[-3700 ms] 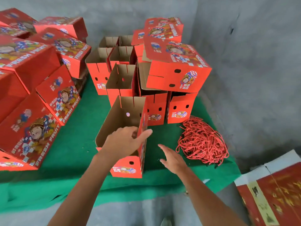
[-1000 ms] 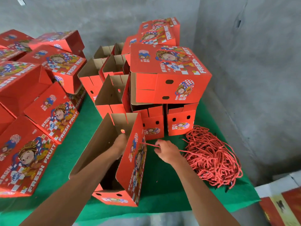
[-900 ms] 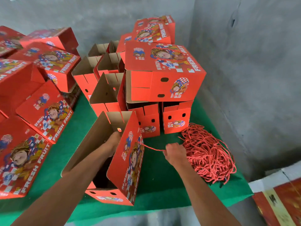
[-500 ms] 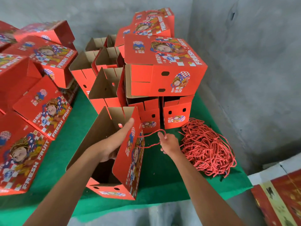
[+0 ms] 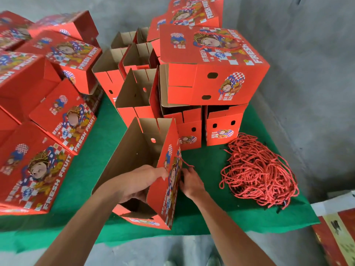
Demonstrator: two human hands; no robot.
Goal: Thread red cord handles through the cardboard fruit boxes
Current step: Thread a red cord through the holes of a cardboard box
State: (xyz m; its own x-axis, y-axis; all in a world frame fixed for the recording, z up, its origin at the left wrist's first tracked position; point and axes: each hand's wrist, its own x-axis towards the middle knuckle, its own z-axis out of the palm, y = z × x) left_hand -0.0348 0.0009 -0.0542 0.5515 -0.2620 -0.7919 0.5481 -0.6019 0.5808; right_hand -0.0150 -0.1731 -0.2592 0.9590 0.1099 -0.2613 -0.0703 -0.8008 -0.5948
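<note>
The left hand [image 5: 134,184] reaches into an open-topped red printed cardboard fruit box [image 5: 146,169] that stands tilted on the green felt-covered table [image 5: 96,150], its fingers curled over the top edge of the printed side wall so that the wall is gripped between thumb and fingers. Just across that wall, on its outer face, the right hand [image 5: 189,182] has its fingertips pressed up against the print and pinches a single red twisted cord [image 5: 185,162], which rises from the fingers in a short loop and meets the panel higher up (whether its end already sits in a hole cannot be told). Beyond the right hand, well apart from it, lies a loose heap of red twisted cords [image 5: 257,173] on the felt. Past both hands stand more open red boxes [image 5: 134,96] with brown insides, and a closed printed red box [image 5: 211,68] rests on top of them. Away to the left of the gripping hand, closed red boxes marked FRESH FRUIT [image 5: 38,169] are piled up.
</note>
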